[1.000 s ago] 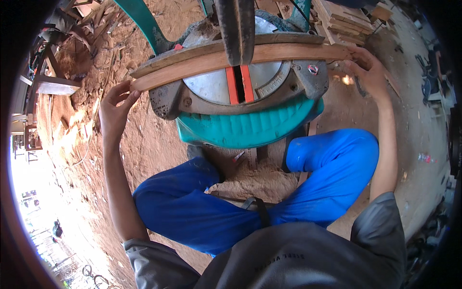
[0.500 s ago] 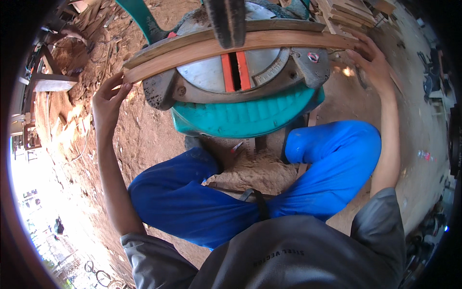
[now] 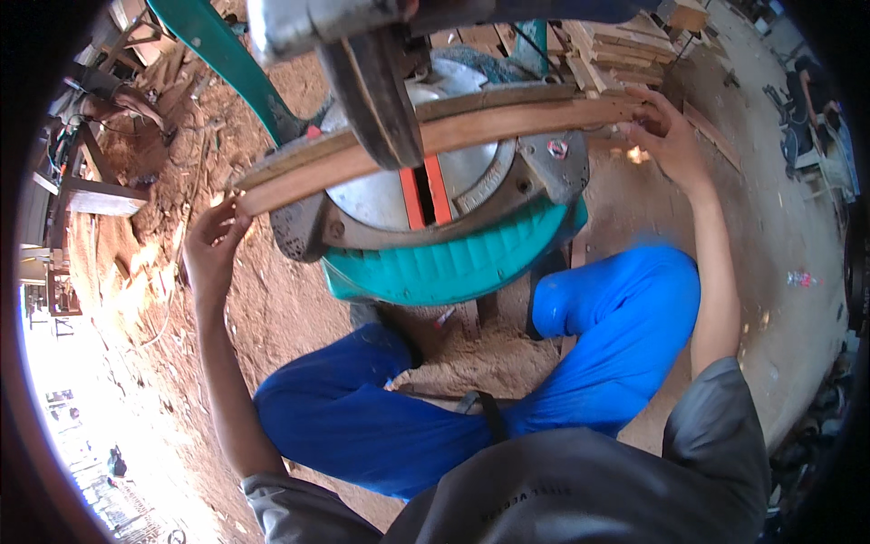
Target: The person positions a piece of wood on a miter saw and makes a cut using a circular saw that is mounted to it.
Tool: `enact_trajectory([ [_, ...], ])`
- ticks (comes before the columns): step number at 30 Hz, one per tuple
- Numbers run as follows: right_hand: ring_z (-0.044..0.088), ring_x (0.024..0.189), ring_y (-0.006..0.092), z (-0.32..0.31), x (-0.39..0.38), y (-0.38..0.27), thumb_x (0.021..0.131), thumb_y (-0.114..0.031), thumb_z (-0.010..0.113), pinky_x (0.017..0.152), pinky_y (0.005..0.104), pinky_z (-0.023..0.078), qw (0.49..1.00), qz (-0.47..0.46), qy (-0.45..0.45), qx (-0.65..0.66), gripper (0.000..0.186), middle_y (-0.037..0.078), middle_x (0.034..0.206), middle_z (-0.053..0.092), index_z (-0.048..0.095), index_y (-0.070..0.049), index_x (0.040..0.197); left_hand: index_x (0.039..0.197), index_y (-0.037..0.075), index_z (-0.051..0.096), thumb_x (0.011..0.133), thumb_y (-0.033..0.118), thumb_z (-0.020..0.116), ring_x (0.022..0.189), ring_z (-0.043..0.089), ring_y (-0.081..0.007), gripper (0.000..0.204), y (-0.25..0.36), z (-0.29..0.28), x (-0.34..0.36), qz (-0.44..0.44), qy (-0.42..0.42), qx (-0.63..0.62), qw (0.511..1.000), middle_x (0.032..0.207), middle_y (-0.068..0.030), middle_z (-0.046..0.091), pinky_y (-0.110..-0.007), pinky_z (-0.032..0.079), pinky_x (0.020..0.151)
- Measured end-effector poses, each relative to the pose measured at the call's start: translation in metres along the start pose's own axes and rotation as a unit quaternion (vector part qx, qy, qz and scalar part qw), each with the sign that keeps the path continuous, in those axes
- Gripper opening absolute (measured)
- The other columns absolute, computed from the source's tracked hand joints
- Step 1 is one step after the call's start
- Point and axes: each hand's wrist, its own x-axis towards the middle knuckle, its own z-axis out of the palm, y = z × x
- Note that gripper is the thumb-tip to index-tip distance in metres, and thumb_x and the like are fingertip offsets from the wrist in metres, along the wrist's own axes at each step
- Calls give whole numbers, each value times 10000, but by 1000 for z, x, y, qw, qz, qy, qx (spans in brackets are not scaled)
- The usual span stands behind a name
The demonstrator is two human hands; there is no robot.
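Note:
A long reddish wooden strip (image 3: 497, 123) lies across the round metal table (image 3: 362, 204) of a mitre saw, along a greyer wooden board (image 3: 288, 154). My left hand (image 3: 210, 243) grips the strip's left end with fingertips and thumb. My right hand (image 3: 672, 143) holds its right end, fingers curled round it. The saw head's dark blade guard (image 3: 367, 100) hangs over the middle of the strip, above the red slot insert (image 3: 433, 189). The saw rests on a teal plastic chair (image 3: 453, 263). My blue-trousered legs are bent below it.
Stacked planks (image 3: 616, 45) lie beyond the saw at right. Wooden offcuts and debris (image 3: 159, 127) cover the ground at left, beside a wooden frame (image 3: 107, 195). Dark clutter (image 3: 807, 127) lines the far right.
The view has shifted, showing more of the saw head at the top, with saw, strip and hands lower in the picture than half a second ago. Both hands still grip the strip's ends.

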Motion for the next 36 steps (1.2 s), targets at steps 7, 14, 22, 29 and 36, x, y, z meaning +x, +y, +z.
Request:
enact_trajectory([
  [7,647,888,108,-5,7,9,930,-171,786,732,268,530,998,30,-49,13,609,69,1124,711,532,-94,1478,1281,7,705,876,210,863,915,725,-147,480,10,-1,-7,-7,20,-10,1000,1101,-93,767,-314,562,827],
  [14,672,901,131,-3,-3,-4,942,-173,775,727,268,529,996,66,-35,57,581,93,1135,713,534,-94,1464,1298,-2,694,900,207,839,925,722,-165,472,7,6,-8,-2,35,5,999,1125,-108,754,-309,568,813],
  [22,672,882,142,7,-5,-6,950,-185,774,782,276,547,994,49,-2,101,573,108,1053,707,518,-69,1449,1333,13,668,925,169,816,933,722,-162,461,22,6,-16,-13,34,9,999,1136,-105,747,-296,574,778],
  [29,622,817,84,-4,-5,-3,987,-203,740,711,249,511,994,54,-45,85,423,26,1001,683,561,-76,1349,1374,38,644,928,263,818,934,731,-174,529,34,10,-14,-20,29,48,998,1112,-109,752,-300,568,751],
  [36,644,824,87,5,3,4,989,-210,737,713,251,522,999,16,-15,38,325,25,982,689,600,-63,1243,1324,9,674,945,264,797,941,733,-174,473,14,-3,-15,5,41,48,998,1109,-124,761,-304,566,775],
])
